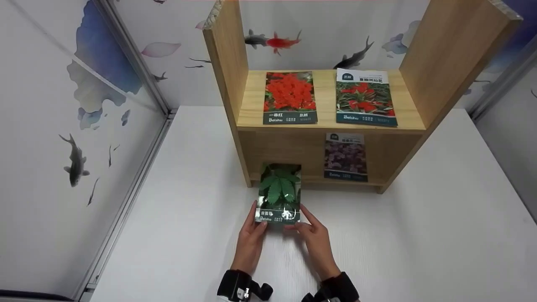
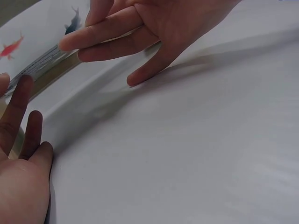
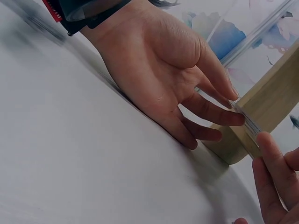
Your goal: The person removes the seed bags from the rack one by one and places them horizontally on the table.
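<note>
My left hand (image 1: 249,239) pinches the lower left edge of a glossy, rectangular green-leaf packet (image 1: 279,188), and my right hand (image 1: 314,239) pinches its lower right corner, so it sits between them, above the smooth white tabletop (image 1: 419,235). Just beyond my fingertips stands a light-brown wooden two-tier shelf (image 1: 453,63). Ahead of my right hand, its lower tier holds a rectangular purple-flower packet (image 1: 345,157); farther off, a rectangular scarlet-flower packet (image 1: 289,92) and a white-topped red-flower packet (image 1: 365,98) lie on the upper board.
</note>
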A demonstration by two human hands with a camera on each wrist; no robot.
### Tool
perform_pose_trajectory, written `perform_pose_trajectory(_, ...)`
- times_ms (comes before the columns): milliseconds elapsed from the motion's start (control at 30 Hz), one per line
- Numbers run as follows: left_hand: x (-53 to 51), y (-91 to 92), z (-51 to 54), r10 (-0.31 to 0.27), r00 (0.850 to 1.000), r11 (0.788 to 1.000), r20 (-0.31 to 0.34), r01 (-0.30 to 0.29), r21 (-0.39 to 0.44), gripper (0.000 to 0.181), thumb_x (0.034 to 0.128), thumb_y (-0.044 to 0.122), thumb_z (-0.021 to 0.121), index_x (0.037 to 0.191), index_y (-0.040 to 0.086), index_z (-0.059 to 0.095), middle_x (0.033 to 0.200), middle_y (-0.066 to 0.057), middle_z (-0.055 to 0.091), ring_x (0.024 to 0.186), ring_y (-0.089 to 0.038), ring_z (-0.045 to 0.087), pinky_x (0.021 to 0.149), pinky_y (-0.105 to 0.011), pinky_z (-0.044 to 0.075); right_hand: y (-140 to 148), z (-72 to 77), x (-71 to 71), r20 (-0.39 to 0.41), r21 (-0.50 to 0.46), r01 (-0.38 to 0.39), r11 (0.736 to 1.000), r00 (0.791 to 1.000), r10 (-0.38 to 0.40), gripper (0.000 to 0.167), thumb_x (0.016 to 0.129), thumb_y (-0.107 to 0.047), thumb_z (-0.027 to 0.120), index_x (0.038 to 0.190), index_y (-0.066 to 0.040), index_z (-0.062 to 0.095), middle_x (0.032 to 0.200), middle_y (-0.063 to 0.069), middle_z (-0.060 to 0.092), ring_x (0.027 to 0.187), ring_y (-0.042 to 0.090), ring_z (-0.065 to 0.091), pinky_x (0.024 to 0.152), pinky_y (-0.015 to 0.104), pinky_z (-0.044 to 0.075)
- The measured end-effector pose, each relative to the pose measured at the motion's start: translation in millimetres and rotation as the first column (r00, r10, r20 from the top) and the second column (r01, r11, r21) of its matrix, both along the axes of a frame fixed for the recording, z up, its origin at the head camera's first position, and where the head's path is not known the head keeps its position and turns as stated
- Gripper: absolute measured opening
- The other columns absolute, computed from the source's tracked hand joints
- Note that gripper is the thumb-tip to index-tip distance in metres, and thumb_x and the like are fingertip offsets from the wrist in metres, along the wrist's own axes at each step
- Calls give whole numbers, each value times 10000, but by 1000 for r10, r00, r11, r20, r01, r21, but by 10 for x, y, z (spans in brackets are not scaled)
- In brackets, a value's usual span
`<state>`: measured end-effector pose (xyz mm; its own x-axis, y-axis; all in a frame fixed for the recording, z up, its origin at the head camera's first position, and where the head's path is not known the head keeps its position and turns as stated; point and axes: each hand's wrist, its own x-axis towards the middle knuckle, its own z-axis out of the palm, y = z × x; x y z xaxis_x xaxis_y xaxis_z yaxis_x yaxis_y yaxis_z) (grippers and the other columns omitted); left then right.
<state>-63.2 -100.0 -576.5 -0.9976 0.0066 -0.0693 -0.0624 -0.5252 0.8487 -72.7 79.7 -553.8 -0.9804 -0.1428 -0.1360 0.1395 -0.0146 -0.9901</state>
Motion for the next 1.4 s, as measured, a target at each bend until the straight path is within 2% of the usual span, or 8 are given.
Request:
perform_pose_trajectory(200, 50, -27, -36, -6, 1000, 1000, -3, 6, -1, 601, 879, 107, 552, 1401, 256, 294, 1464, 36, 189, 1320, -107, 176, 1042, -302, 191, 5, -10, 39, 13, -1, -35, 999, 999, 35, 593, 876, -113, 505, 1406, -243, 273, 826, 83, 681, 940, 163, 608, 907, 352, 307)
perform_pose_trajectory(433, 148, -61, -37, -7, 1000, 999, 11, 8, -39, 609, 875, 121, 560, 1402, 263, 291, 1465, 27, 186, 1322, -119, 176, 1038, -305, 199, 25, -24, 64, 1, 26, -94, 995, 996, 94, 647, 861, -39, 484, 1425, -219, 223, 821, 75, 682, 946, 172, 605, 897, 336, 279)
perform_pose_trajectory(667, 322, -144, 4, -3, 993, 999, 120, 7, -31, 585, 873, 157, 565, 1384, 300, 320, 1464, 20, 191, 1310, -147, 223, 1017, -342, 257, 9, -17, 125, 40, 26, -204, 979, 978, 203, 728, 839, -55, 525, 1438, -232, 151, 774, 91, 670, 887, 200, 615, 963, 420, 255)
perform_pose_trajectory(767, 362, -168, 10, -10, 992, 999, 125, 14, -30, 593, 877, 155, 559, 1394, 292, 302, 1466, 3, 185, 1303, -162, 245, 1005, -341, 280, -1, 58, 166, 50, 26, -221, 975, 974, 219, 734, 835, -52, 523, 1439, -231, 146, 765, 103, 667, 874, 208, 616, 952, 415, 269)
perform_pose_trajectory(933, 410, -205, 16, -18, 991, 999, 133, 22, -24, 599, 884, 144, 545, 1404, 275, 279, 1460, -34, 200, 1277, -192, 302, 973, -332, 327, -25, 89, 216, 62, 13, -254, 967, 966, 252, 795, 821, -31, 537, 1445, -224, 83, 762, 105, 668, 861, 217, 621, 945, 409, 285)
perform_pose_trajectory(1033, 423, -223, 32, -22, 985, 999, 170, 29, -38, 587, 889, 157, 540, 1401, 285, 282, 1449, -42, 229, 1257, -196, 339, 951, -333, 355, -46, -11, 223, 53, 36, -258, 966, 965, 256, 827, 810, -56, 563, 1442, -255, 68, 759, 86, 670, 843, 213, 625, 924, 397, 314)
perform_pose_trajectory(1167, 432, -235, 46, -35, 979, 998, 202, 44, -39, 579, 898, 166, 527, 1404, 283, 271, 1437, -66, 256, 1234, -212, 373, 938, -341, 370, -68, -50, 248, 46, 55, -260, 964, 965, 258, 835, 816, -78, 569, 1446, -217, 40, 756, 78, 670, 814, 217, 630, 885, 381, 354)
perform_pose_trajectory(1400, 462, -258, 34, -34, 980, 999, 195, 38, -15, 585, 903, 155, 519, 1411, 271, 255, 1426, -109, 272, 1200, -258, 416, 936, -342, 370, -93, -49, 282, 45, 62, -275, 959, 961, 272, 848, 819, -83, 571, 1447, -168, 6, 753, 60, 671, 896, 199, 613, 887, 400, 356)
